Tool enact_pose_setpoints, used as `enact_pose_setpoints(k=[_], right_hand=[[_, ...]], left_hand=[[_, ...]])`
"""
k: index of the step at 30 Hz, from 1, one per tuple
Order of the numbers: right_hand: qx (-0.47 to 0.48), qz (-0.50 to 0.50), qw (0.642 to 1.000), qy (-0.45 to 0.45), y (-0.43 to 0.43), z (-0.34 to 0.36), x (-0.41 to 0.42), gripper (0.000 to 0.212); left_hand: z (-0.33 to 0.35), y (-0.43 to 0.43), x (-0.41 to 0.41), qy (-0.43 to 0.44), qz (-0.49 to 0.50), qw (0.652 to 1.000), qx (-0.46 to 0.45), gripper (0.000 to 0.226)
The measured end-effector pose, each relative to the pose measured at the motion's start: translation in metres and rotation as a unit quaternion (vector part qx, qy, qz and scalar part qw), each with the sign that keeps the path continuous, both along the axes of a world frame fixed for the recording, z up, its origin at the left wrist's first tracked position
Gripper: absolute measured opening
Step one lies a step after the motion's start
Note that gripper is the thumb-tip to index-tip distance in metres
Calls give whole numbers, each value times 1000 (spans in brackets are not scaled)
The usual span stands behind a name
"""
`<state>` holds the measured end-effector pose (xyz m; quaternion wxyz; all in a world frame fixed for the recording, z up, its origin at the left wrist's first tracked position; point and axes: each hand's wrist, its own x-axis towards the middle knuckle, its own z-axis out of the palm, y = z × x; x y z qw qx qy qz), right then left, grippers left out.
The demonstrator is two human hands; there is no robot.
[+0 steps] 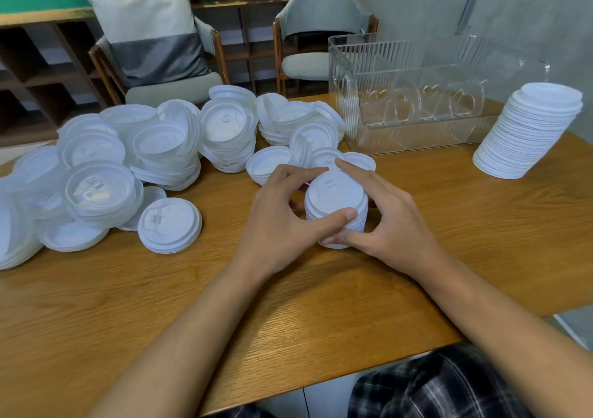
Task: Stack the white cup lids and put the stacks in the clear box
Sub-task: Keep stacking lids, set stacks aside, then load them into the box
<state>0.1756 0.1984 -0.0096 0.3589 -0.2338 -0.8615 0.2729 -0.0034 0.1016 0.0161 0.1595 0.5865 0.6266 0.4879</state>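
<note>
Cupping lid stack (pixel 335 201) near divided clear box (pixel 417 136)

Two hands here, left hand (pixel 276 221) and right hand (pixel 390 221), both wrapped round one short stack (pixel 335 199) of lids. Right of the grip: one tall stack (pixel 529 132). Behind it to the right: one clear box (pixel 417 96). Left of the grip: a heap of loose lids (pixel 128 160), too overlapped to count honestly. Beyond: two chairs (pixel 175 88), one cushion (pixel 144 26). One table (pixel 288 305).

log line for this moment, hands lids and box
step: stacking | left hand: holds short stack | right hand: holds short stack | clear box: no lids seen inside | tall stack: right of box | loose lids: piled left
</note>
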Motion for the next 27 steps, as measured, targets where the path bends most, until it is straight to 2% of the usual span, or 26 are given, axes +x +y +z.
enact_pose_setpoints(k=[7, 14, 16, 18, 20, 23, 27], right_hand=[[18, -14, 1000, 9, 0, -3, 1, 91], [23, -23, 999, 6, -1, 0, 1, 93], [23, -29, 999, 3, -2, 1, 0, 93], [22, -39, 999, 2, -2, 1, -1, 92], [18, -48, 999, -3, -2, 0, -1, 91], [8, -56, 998, -9, -1, 0, -1, 90], [-3, -54, 998, -14, -1, 1, 0, 90]], left_hand=[[-1, 3, 3, 23, 3, 1000, -15, 62], [1, 1, -7, 51, -28, 997, -41, 70], [4, -2, -15, 32, -12, 999, -18, 61], [4, -3, -24, 15, 41, 998, 35, 41], [-3, 1, -34, 73, 110, 989, 72, 29], [-18, 11, -47, 195, 132, 971, 35, 39], [-24, 17, -56, 215, 128, 968, 11, 37]])
